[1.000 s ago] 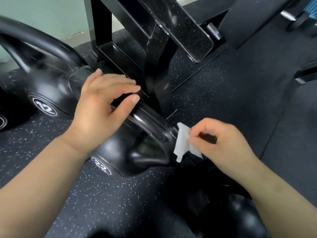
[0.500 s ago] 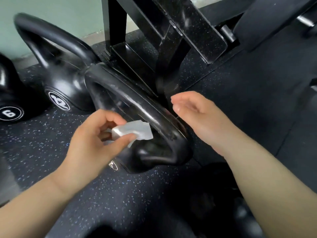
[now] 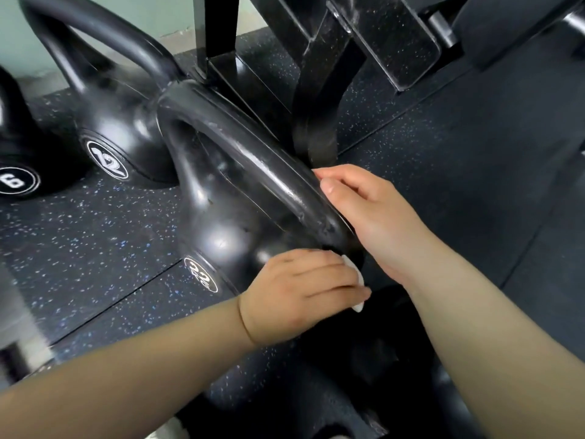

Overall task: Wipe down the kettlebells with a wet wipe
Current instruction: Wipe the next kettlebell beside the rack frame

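Left hand (image 3: 300,293) is clenched on the wipe (image 3: 354,269). Only a white edge shows past the fingers (image 3: 335,280). I have it pressed low on the kettlebell (image 3: 218,236), where the handle (image 3: 253,153) meets the body. Right hand (image 3: 376,217) grips that handle just above the left fingers, thumb on top, other fingers hidden behind the bar. The kettlebell stands on the floor (image 3: 95,236), with the wipe between the left fingers and the metal.

Step in hand, my read: wiping the handle's base and near shoulder. To do it well I'd hold the right grip firm so the bell doesn't rock. I'd spread the wipe flatter for more contact, run it round the bar's underside, then go down the body. Refold to a clean face once it greys. The bar looks scuffed up-left of the right fingers, so that's worth a pass.

Writing: the white disc left of the left fingers reads "22"; the small print under it is too blurred to read. Farther left, the 12 bell (image 3: 120,122) reads "12". The 6 bell (image 3: 12,147) at the far edge reads "6", turned sideways. No brand legible.
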Action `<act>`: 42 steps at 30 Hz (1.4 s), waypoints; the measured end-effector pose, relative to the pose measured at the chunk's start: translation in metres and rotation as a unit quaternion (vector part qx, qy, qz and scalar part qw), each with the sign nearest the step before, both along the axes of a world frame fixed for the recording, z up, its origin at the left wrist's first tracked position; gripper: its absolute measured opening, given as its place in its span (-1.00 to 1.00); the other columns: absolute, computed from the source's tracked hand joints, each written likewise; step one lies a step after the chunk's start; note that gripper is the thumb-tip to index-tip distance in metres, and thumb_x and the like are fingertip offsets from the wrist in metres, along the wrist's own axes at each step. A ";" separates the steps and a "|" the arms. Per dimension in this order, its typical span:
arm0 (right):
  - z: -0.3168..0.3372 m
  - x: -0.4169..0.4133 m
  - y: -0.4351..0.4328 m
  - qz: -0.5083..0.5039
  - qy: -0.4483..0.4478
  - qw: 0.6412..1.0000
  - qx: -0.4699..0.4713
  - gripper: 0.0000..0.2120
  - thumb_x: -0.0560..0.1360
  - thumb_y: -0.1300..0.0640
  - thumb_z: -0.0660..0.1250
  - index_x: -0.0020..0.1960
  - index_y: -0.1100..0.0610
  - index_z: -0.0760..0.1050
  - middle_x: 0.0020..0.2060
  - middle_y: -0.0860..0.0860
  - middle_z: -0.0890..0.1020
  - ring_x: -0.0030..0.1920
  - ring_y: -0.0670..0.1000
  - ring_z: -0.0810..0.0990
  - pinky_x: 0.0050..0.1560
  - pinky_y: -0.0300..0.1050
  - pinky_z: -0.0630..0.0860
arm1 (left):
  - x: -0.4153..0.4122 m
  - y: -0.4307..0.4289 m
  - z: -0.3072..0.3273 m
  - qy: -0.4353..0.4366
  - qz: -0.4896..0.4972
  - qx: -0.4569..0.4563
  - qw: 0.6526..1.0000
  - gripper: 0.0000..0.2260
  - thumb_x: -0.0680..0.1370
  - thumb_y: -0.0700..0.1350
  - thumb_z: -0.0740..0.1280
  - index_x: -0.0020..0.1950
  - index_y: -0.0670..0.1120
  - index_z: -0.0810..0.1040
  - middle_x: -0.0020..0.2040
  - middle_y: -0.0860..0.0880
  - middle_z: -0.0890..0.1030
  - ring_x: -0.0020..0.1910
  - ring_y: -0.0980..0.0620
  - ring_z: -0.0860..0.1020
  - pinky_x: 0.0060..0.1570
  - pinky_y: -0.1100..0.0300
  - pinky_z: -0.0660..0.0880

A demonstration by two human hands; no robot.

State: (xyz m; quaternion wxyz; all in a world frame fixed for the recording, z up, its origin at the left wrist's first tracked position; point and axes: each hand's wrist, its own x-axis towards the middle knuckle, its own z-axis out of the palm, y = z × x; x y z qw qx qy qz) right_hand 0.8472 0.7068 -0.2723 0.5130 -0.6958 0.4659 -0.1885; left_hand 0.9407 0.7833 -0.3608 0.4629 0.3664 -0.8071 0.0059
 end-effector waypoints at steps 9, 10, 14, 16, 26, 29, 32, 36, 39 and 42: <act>0.002 -0.007 -0.011 -0.003 -0.090 0.978 0.188 -0.60 0.57 -0.02 -0.05 0.09 0.11 0.51 -0.01 -0.04 0.63 -0.01 -0.16 0.61 -0.05 -0.37 0.54 | 0.022 -0.003 0.004 -0.046 0.038 -0.040 0.997 -0.86 0.58 -0.14 0.17 0.02 -0.05 0.53 -0.03 0.07 0.53 -0.04 0.07 0.48 -0.06 0.27 0.43; 0.003 -0.007 -0.014 -0.003 -0.109 0.966 0.234 -0.52 0.57 -0.06 -0.12 0.09 0.14 0.50 -0.06 -0.02 0.65 -0.08 -0.16 0.63 -0.13 -0.35 0.57 | 0.025 -0.008 0.014 -0.004 0.058 -0.035 0.998 -0.87 0.56 -0.13 0.22 0.01 -0.04 0.55 -0.06 0.05 0.59 -0.07 0.08 0.48 -0.09 0.28 0.44; 0.004 -0.009 -0.017 -0.002 -0.147 0.947 0.286 -0.38 0.56 -0.12 -0.20 0.07 0.25 0.50 -0.08 0.08 0.67 -0.05 -0.08 0.62 -0.04 -0.28 0.53 | 0.028 -0.038 0.033 0.055 0.133 -0.067 0.987 -0.87 0.49 -0.19 0.35 0.01 -0.04 0.53 -0.06 0.10 0.57 -0.16 0.08 0.46 -0.26 0.17 0.50; 0.003 -0.011 -0.017 -0.025 -0.131 0.950 0.282 -0.41 0.55 -0.14 -0.14 0.04 0.20 0.54 0.04 0.14 0.63 0.07 0.01 0.58 0.07 -0.20 0.51 | 0.018 -0.038 0.031 0.028 0.111 -0.070 0.991 -0.86 0.51 -0.19 0.31 0.05 -0.02 0.51 -0.04 0.13 0.56 -0.14 0.09 0.45 -0.22 0.20 0.49; -0.001 -0.011 -0.016 -0.018 -0.110 0.966 0.235 -0.46 0.55 -0.12 -0.16 0.03 0.14 0.52 0.16 0.06 0.57 0.20 -0.02 0.51 0.37 0.04 0.29 | 0.022 0.003 -0.027 -0.170 -0.016 -0.027 0.985 -0.78 0.60 -0.18 0.08 0.00 -0.07 0.52 -0.11 0.06 0.69 0.03 0.06 0.46 0.22 0.20 0.36; -0.004 -0.014 -0.015 -0.014 -0.093 0.971 0.221 -0.46 0.54 -0.13 -0.15 0.09 0.14 0.51 0.24 0.08 0.53 0.29 -0.01 0.44 0.42 0.09 0.21 | 0.049 0.013 -0.051 -0.208 0.009 0.050 0.977 -0.80 0.61 -0.15 0.04 0.02 -0.05 0.46 -0.08 0.07 0.68 0.03 0.07 0.45 0.08 0.19 0.39; -0.003 -0.014 -0.015 -0.004 -0.088 0.971 0.221 -0.45 0.53 -0.14 -0.14 0.13 0.15 0.50 0.19 0.06 0.56 0.23 -0.03 0.50 0.36 0.04 0.30 | 0.069 0.022 -0.051 -0.171 0.077 0.082 0.979 -0.81 0.59 -0.16 0.06 0.04 -0.04 0.45 0.03 0.09 0.49 -0.04 0.07 0.43 -0.05 0.24 0.38; 0.001 -0.011 -0.016 0.018 -0.054 0.975 0.213 -0.49 0.51 -0.15 -0.08 0.11 0.09 0.51 0.05 -0.01 0.64 0.04 -0.10 0.61 0.09 -0.16 0.50 | 0.082 0.024 -0.032 -0.051 0.167 0.093 0.980 -0.83 0.48 -0.23 0.24 0.03 -0.04 0.48 0.01 0.07 0.47 -0.10 0.04 0.45 -0.03 0.26 0.39; 0.007 0.003 -0.020 0.046 0.015 0.990 0.129 -0.58 0.40 -0.25 0.14 0.09 -0.04 0.52 0.03 -0.11 0.63 0.06 -0.13 0.58 0.14 -0.09 0.48 | 0.093 0.019 -0.024 0.004 0.244 0.091 0.966 -0.85 0.50 -0.25 0.22 0.01 -0.05 0.49 -0.03 0.04 0.46 -0.14 0.03 0.44 0.02 0.42 0.31; 0.013 0.033 -0.025 0.070 0.049 0.995 0.045 -0.65 0.43 -0.14 0.20 0.19 -0.10 0.41 0.07 -0.25 0.51 0.14 -0.24 0.46 0.11 -0.33 0.37 | 0.105 0.018 -0.025 0.021 0.289 0.101 0.952 -0.81 0.45 -0.31 0.28 0.00 -0.08 0.50 -0.05 0.02 0.46 -0.13 0.02 0.45 0.08 0.49 0.26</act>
